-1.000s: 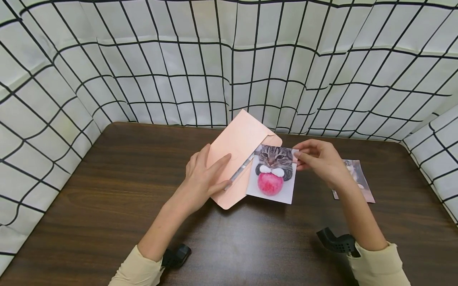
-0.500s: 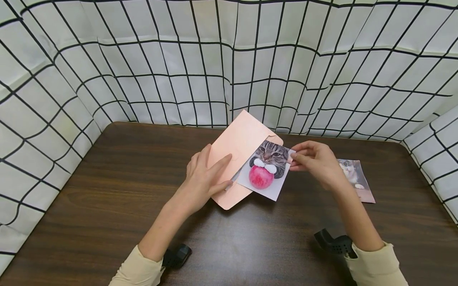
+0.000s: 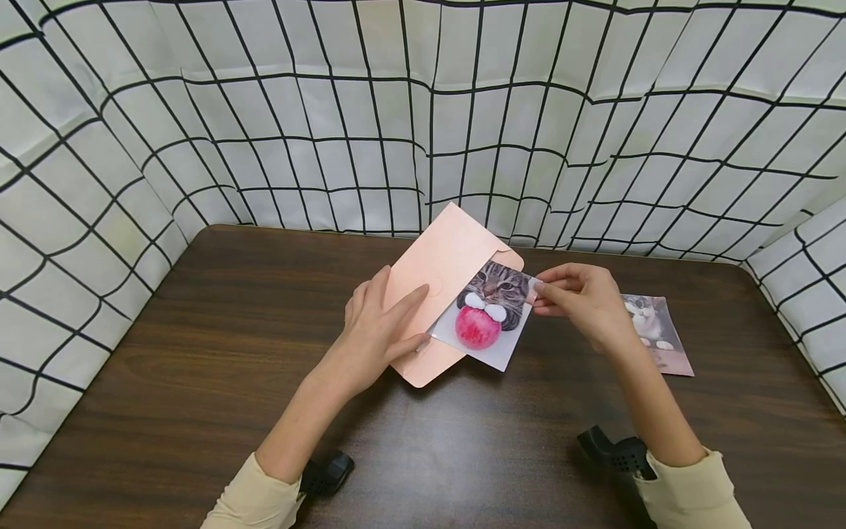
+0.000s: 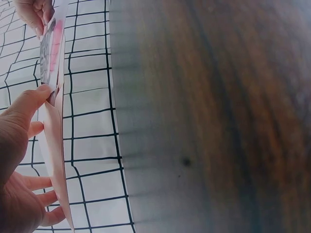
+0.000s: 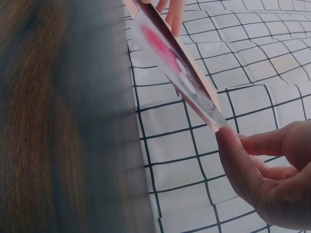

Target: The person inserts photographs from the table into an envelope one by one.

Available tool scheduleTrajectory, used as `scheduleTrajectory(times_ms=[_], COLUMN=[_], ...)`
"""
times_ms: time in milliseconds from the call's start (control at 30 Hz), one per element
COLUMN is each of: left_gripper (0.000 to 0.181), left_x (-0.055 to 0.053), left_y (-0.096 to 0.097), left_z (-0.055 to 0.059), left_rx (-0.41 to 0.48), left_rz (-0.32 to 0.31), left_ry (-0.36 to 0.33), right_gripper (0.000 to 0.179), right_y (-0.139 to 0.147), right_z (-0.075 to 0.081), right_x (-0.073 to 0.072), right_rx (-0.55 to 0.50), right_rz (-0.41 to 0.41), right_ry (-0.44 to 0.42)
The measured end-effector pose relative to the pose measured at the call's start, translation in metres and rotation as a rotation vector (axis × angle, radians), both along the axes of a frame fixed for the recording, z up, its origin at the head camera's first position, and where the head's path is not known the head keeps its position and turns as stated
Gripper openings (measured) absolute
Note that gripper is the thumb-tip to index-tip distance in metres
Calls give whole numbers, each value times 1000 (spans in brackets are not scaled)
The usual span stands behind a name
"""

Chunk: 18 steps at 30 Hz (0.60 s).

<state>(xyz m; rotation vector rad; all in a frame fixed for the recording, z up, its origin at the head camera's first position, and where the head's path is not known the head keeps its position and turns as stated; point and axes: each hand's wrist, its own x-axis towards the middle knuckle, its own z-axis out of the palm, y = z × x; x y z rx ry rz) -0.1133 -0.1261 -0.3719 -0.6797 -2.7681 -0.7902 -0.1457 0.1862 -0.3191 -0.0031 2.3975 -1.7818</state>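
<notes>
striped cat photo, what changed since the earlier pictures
The right hand moved the rectangular striped cat photo left, nearer the opening of the pale pink paper envelope, turning it clockwise. Neither hand let go. The left hand, envelope and pinkish rectangular photo stayed put.

Black-gridded white cloth [image 3: 370, 110] hangs behind and on both sides of the dark, wood-grained table [image 3: 198, 330], whose near part catches a pale sheen [image 3: 436, 470].

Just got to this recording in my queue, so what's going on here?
A person's left hand holds a pink envelope while the right hand pinches the corner of a cat photo at the envelope's opening. Most of the photo is outside. Another photo lies on the table, off to the right.
</notes>
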Motion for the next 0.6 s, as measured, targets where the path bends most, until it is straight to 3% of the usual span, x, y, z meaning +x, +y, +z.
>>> scheduleTrajectory(times_ms=[600], left_gripper=[59], left_x=[1], left_y=[1], left_z=[1], left_rx=[2], left_rz=[1], left_ry=[-18], right_gripper=[31], right_y=[-4], right_z=[-1], right_x=[2], right_rx=[14], right_rz=[26], right_ry=[5])
